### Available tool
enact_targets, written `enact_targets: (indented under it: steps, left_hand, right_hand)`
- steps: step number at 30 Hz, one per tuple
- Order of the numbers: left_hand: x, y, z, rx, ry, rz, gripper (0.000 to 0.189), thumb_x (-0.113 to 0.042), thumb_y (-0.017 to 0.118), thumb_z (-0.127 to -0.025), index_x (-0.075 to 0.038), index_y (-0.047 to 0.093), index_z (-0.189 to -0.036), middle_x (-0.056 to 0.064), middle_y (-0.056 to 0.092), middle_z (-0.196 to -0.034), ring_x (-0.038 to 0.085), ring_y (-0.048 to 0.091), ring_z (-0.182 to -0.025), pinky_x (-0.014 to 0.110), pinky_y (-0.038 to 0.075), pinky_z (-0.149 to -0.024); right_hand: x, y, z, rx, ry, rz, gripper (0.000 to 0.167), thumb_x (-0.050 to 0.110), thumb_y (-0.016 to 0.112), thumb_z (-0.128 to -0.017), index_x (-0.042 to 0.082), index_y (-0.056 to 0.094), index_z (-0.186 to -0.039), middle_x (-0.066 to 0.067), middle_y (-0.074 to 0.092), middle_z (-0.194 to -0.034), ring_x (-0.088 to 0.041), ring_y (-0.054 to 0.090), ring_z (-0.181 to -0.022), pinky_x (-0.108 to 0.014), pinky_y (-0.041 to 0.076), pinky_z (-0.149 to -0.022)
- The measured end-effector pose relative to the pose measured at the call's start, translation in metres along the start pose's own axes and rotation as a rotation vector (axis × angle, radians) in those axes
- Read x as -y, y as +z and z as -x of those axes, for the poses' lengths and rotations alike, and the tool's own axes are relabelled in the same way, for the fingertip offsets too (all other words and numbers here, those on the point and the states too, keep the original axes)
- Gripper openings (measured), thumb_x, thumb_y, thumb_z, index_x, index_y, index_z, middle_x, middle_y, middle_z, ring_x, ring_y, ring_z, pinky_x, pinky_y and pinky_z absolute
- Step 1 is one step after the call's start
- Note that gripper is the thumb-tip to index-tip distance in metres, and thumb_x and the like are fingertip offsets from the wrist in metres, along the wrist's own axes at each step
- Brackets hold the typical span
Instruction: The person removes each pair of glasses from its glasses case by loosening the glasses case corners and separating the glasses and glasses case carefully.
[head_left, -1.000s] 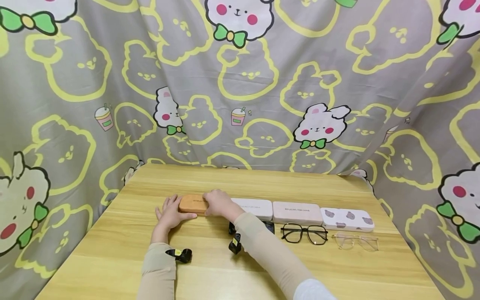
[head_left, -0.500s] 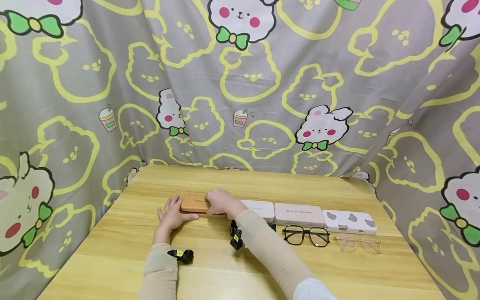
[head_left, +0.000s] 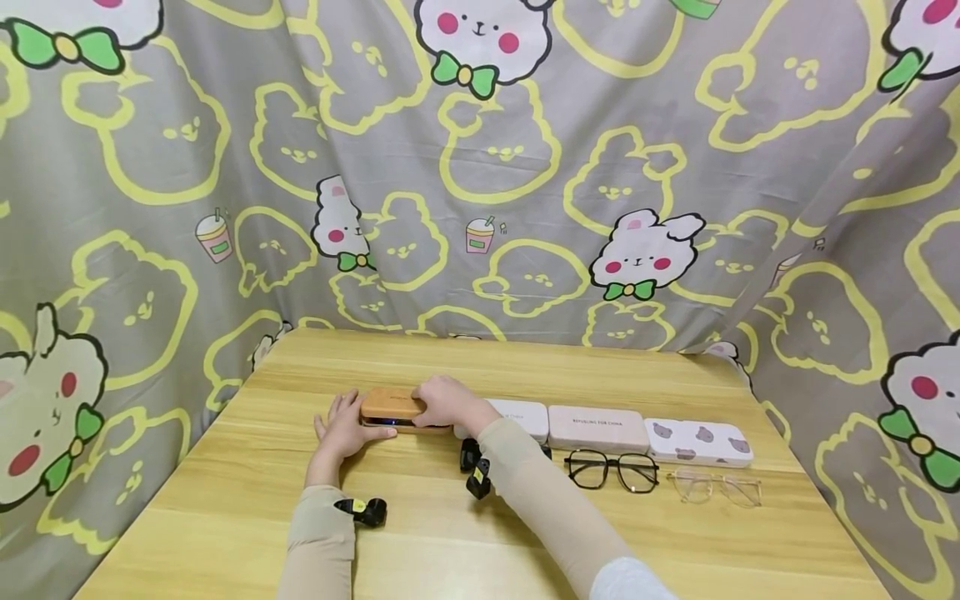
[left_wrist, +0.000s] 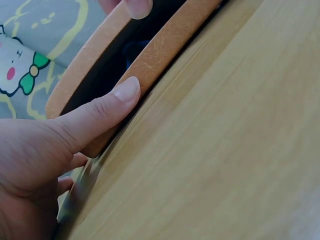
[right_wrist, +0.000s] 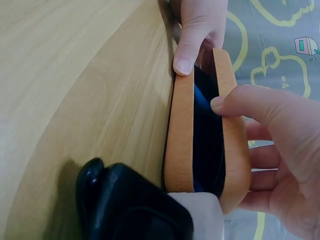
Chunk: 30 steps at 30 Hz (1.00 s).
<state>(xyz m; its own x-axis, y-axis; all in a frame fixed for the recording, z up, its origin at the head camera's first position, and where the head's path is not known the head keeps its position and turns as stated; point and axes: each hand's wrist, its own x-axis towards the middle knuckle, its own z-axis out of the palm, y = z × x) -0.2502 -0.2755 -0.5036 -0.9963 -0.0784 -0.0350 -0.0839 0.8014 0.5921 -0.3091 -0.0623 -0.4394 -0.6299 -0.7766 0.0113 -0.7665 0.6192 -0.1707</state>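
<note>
An orange glasses case (head_left: 390, 402) lies at the left end of a row of cases, its lid raised part way. My left hand (head_left: 343, 425) holds the case's left end, with the thumb (left_wrist: 127, 91) on the front of the base. My right hand (head_left: 450, 404) pinches the lid near its right end, thumb at the inner edge and fingers behind it, as the right wrist view shows. Inside, the case is dark, with something blue (right_wrist: 201, 97) near the left end; what it is I cannot tell.
Right of it stand a white case (head_left: 521, 417), a pinkish case (head_left: 596, 427) and a bear-patterned case (head_left: 699, 442). In front lie black-framed glasses (head_left: 612, 471) and clear-framed glasses (head_left: 716, 487). A black object (right_wrist: 140, 200) by the white case is partly hidden by the right forearm in the head view.
The orange case was closed a second ago; my right hand has lifted its lid, and a dark gap now shows along the front. The left hand has stayed at the left end.
</note>
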Motion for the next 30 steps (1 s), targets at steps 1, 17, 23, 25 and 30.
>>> enact_targets:
  steps: [1, 17, 23, 25, 30]
  left_hand:
    - [0.0, 0.0, 0.0, 0.001, -0.002, 0.0, 0.104, -0.06, 0.078, -0.07, -0.008, 0.036, -0.15, 0.023, 0.017, -0.16, 0.047, 0.002, -0.148, 0.074, -0.012, -0.108]
    - [-0.003, -0.001, 0.001, 0.004, -0.002, -0.02, 0.105, -0.059, 0.078, -0.071, -0.001, 0.037, -0.148, 0.024, 0.017, -0.16, 0.047, 0.002, -0.148, 0.075, -0.011, -0.108]
    - [-0.002, 0.0, 0.0, 0.003, 0.016, -0.044, 0.104, -0.061, 0.078, -0.07, -0.005, 0.039, -0.148, 0.023, 0.02, -0.159, 0.047, 0.004, -0.148, 0.076, -0.009, -0.107]
    - [-0.002, 0.0, 0.0, 0.005, 0.018, -0.044, 0.104, -0.061, 0.078, -0.07, -0.007, 0.037, -0.149, 0.023, 0.02, -0.159, 0.047, 0.004, -0.147, 0.077, -0.009, -0.107]
    - [-0.001, 0.0, -0.001, -0.001, 0.019, -0.043, 0.103, -0.061, 0.078, -0.07, -0.011, 0.037, -0.15, 0.022, 0.019, -0.16, 0.047, 0.003, -0.148, 0.077, -0.009, -0.106]
  right_hand:
    - [-0.001, 0.001, 0.001, -0.004, -0.005, -0.008, 0.021, 0.032, 0.069, -0.087, 0.013, 0.068, -0.095, 0.008, 0.04, -0.062, -0.008, 0.033, -0.056, -0.02, 0.028, -0.053]
    - [-0.01, 0.004, 0.003, 0.055, -0.036, -0.106, 0.038, 0.033, 0.052, -0.101, 0.006, 0.063, -0.126, 0.002, 0.064, -0.08, -0.005, 0.05, -0.057, -0.019, 0.045, -0.064]
    - [-0.013, 0.001, 0.001, 0.025, -0.025, -0.056, 0.036, 0.03, 0.043, -0.105, 0.009, 0.061, -0.128, -0.004, 0.071, -0.104, -0.006, 0.059, -0.072, -0.025, 0.053, -0.081]
    - [-0.014, 0.001, 0.001, 0.02, -0.025, -0.047, 0.036, 0.03, 0.042, -0.105, 0.01, 0.06, -0.127, -0.004, 0.071, -0.107, -0.006, 0.061, -0.075, -0.026, 0.054, -0.084]
    - [-0.014, 0.0, 0.0, 0.02, -0.007, -0.064, 0.038, 0.031, 0.039, -0.106, 0.009, 0.058, -0.131, -0.006, 0.07, -0.11, -0.011, 0.065, -0.083, -0.028, 0.053, -0.087]
